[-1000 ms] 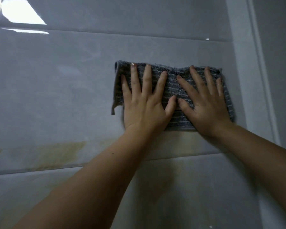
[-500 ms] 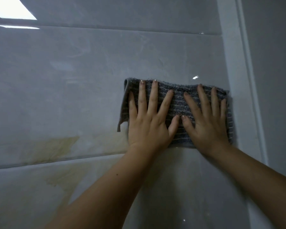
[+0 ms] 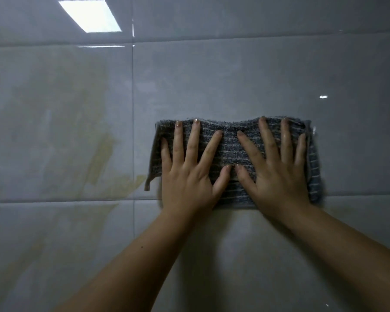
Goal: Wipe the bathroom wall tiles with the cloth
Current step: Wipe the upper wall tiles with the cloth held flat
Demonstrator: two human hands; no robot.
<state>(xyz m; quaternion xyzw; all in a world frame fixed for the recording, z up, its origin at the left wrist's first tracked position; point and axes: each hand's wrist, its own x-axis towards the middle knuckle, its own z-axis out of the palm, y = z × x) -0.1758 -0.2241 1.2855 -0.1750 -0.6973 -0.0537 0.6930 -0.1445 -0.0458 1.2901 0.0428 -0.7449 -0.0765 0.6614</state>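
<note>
**Both palms flat on the cloth**

The striped grey cloth [image 3: 231, 152] lies spread on the glossy wall tiles [image 3: 212, 82], just toward 3 o'clock of the view's centre. The left hand [image 3: 189, 174] and right hand [image 3: 277, 174] press it side by side, fingers straight and splayed, thumb tips almost meeting. A yellowish smear [image 3: 106, 154] sits at the cloth's 9 o'clock.

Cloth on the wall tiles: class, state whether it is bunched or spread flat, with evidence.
Spread flat. The cloth lies as a wide rectangle on the tile, with the left hand and right hand pressing it, fingers straight. Number of layers: cannot tell.
</note>
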